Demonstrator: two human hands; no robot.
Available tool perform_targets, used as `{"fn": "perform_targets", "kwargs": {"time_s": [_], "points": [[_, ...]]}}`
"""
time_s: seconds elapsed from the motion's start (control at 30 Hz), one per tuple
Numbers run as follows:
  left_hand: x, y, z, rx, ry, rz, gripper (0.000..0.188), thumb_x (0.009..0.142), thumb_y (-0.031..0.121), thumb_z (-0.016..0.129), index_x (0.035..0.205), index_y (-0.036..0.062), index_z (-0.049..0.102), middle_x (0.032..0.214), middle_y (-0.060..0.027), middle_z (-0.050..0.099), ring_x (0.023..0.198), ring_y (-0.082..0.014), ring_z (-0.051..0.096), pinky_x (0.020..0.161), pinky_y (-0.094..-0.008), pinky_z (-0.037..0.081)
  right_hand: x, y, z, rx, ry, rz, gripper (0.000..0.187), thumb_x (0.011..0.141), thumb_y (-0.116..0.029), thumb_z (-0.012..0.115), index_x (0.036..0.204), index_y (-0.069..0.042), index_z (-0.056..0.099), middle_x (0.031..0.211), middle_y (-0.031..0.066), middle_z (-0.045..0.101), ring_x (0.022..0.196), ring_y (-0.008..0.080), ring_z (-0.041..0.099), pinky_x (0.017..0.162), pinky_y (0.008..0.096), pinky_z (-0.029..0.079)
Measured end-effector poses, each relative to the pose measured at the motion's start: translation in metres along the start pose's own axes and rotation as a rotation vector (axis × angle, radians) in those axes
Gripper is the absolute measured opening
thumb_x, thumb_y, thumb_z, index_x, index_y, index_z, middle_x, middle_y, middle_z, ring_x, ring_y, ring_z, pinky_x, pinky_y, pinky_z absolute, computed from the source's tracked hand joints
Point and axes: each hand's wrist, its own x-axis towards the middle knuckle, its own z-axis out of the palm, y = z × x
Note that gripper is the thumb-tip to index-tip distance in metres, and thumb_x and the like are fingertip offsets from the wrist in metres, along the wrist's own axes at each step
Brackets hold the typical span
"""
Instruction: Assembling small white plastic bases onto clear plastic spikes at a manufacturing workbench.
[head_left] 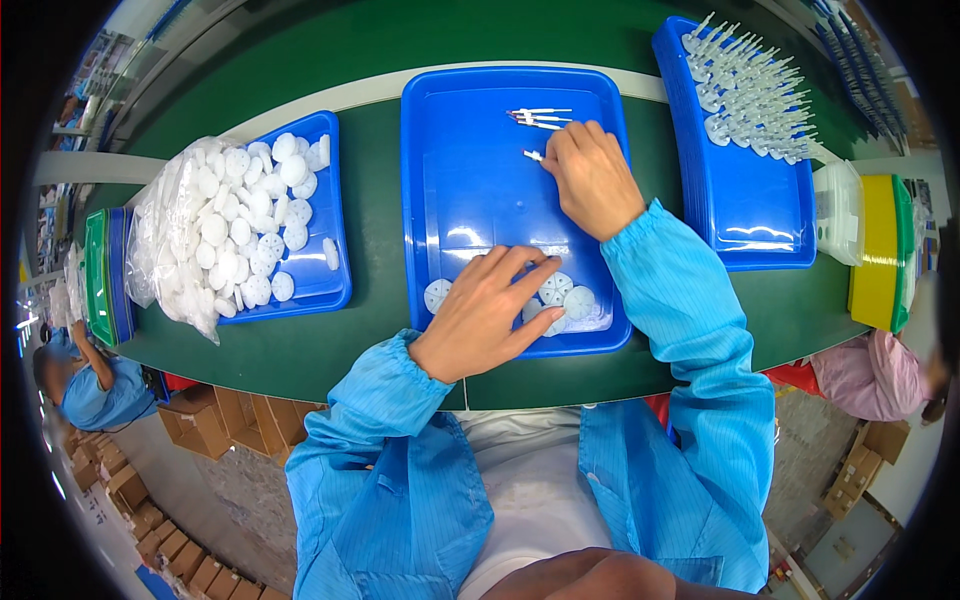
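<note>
Pieces with stems (745,90) are ranked, seemingly done; loose discs (238,232) are left. Stick (536,156) is pinched by right hand (597,182); left hand (468,320), grip unclear.

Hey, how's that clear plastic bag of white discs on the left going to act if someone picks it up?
Probably floppy: the clear plastic bag looks thin and creased. Its contents would likely shift or spill, since white discs lie loose on the blue tray beside it.
</note>
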Motion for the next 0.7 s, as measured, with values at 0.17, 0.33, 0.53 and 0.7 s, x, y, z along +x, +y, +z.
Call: {"fn": "perform_targets", "kwargs": {"time_s": [0.17, 0.33, 0.53, 0.7], "points": [[-0.003, 0.002, 0.009, -0.059, -0.058, -0.024, 0.036, 0.087, 0.019, 0.077, 0.118, 0.0033, 0.069, 0.112, -0.0126, 0.067, 0.100, -0.0337, 0.063, 0.096, -0.0441, 0.048, -0.025, -0.018, -0.024, 0.370, -0.158, 0.035, 0.007, 0.094, -0.003, 0.067, 0.099, 0.000, 0.063, 0.084, 0.0172, 0.066, 0.079, 0.0368, 0.064, 0.074, 0.0467, 0.050], [-0.004, 0.001, -0.005, -0.181, -0.102, -0.037, 0.032, 0.088, 0.011, 0.076, 0.119, 0.0040, 0.071, 0.099, -0.0108, 0.069, 0.092, -0.0317, 0.066, 0.091, -0.0414, 0.051, -0.039, -0.030, -0.062, 0.496, -0.104, 0.057, 0.028, 0.090, 0.001, 0.072, 0.118, 0.003, 0.069, 0.089, 0.0174, 0.070, 0.082, 0.0348, 0.068, 0.073, 0.0413, 0.055], [0.000, -0.003, -0.031, -0.383, 0.162, -0.251, 0.036, 0.094, -0.001, 0.071, 0.130, 0.0018, 0.068, 0.106, -0.0121, 0.069, 0.092, -0.0211, 0.073, 0.071, -0.0307, 0.059, -0.055, -0.050, -0.084, 0.620, -0.012, 0.101, 0.014, 0.089, 0.000, 0.072, 0.102, 0.005, 0.071, 0.089, 0.0184, 0.069, 0.081, 0.0377, 0.067, 0.071, 0.0437, 0.053], [-0.002, -0.015, -0.022, -0.797, 0.348, -0.321, 0.031, 0.098, -0.002, 0.067, 0.129, -0.0016, 0.068, 0.121, -0.0115, 0.062, 0.104, -0.0226, 0.074, 0.083, -0.0282, 0.062, -0.061, -0.064, -0.071, 0.539, 0.043, 0.015, 0.019, 0.088, -0.002, 0.076, 0.105, 0.004, 0.071, 0.083, 0.0174, 0.068, 0.070, 0.0340, 0.066, 0.060, 0.0425, 0.053]]}}
